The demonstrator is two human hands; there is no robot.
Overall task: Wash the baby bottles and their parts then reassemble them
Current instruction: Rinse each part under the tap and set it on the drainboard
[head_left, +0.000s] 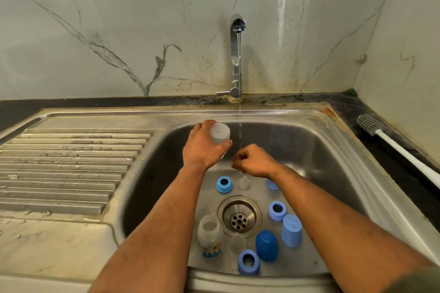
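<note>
The left hand (pixel 202 147) grips a clear baby bottle (pixel 220 133) round its body, base up, just beside the running stream from the tap (pixel 236 54). The right hand (pixel 254 162) sits under the water with its fingers (pixel 238 162) curled in; whether they pinch some small clear part I cannot tell.

In the sink (pixel 309 150) lie a second bottle (pixel 210 235), 3 blue collar rings (pixel 224 184), 2 blue caps (pixel 267 245) and clear silicone teats (pixel 243 183), ringed round the drain (pixel 239 216). A bottle brush (pixel 390 145) rests on the table to the right.

Judging by look, the plastic bottle is light, stiff and slippery when wet, so a full wrap round the body suits it. The teats are soft and best pinched at the flange.
</note>
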